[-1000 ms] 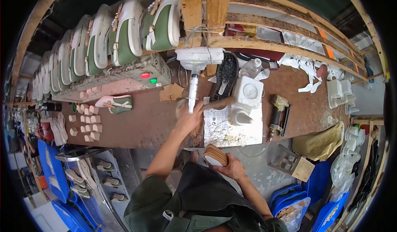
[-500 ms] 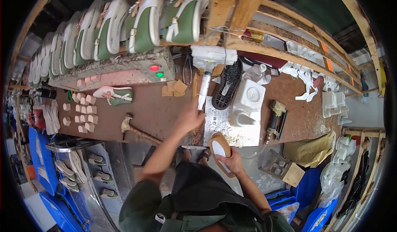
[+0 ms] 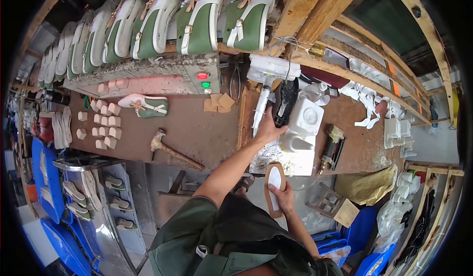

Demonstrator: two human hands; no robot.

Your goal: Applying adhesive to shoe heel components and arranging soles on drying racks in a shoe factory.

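My left hand (image 3: 269,128) reaches over the table and grips the lower end of a black, rough-edged shoe sole (image 3: 286,101), fingers and thumb on either side of it. In my right hand (image 3: 283,196), near the table's front edge, is a tan-rimmed shoe sole (image 3: 269,181) with a white middle, held upright by its side. A large syringe (image 3: 262,103) leans just left of my left hand, against a white wrapped roll (image 3: 273,68). Right of the black sole stands a white plastic container (image 3: 306,117), on a stained printed sheet (image 3: 295,163).
A hammer (image 3: 172,150) and a green-and-white shoe (image 3: 144,105) lie on the left of the table, near several small cream blocks (image 3: 103,130). A nail gun (image 3: 332,145) lies at the right. Green-and-white shoes (image 3: 197,22) line the shelf above a heater box (image 3: 148,74).
My left hand has moved forward and right, from beside the syringe onto the black sole. My right hand still holds the tan-rimmed sole, now turned more upright. The whole view has shifted.
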